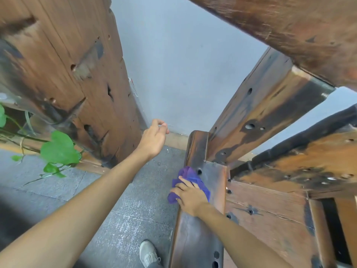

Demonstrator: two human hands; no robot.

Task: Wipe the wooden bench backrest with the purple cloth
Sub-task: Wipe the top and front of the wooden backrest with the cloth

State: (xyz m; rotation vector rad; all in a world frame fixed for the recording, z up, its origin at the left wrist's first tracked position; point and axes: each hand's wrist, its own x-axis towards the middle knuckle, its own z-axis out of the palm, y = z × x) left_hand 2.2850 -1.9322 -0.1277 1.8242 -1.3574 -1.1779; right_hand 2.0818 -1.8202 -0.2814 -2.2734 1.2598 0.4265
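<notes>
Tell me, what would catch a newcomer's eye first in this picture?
Probably the purple cloth, low and centre, pressed by the right hand onto the dark top rail of the wooden bench backrest. Next, the left hand hanging empty in mid-air over the grey floor, fingers loosely curled. Bright green leaves stand out at the left edge against the worn, hole-pocked brown wood.

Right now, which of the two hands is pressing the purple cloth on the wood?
The right hand: it lies flat on the purple cloth atop the dark bench rail. The left hand hangs in the air over the floor, loosely curled and empty.
</notes>
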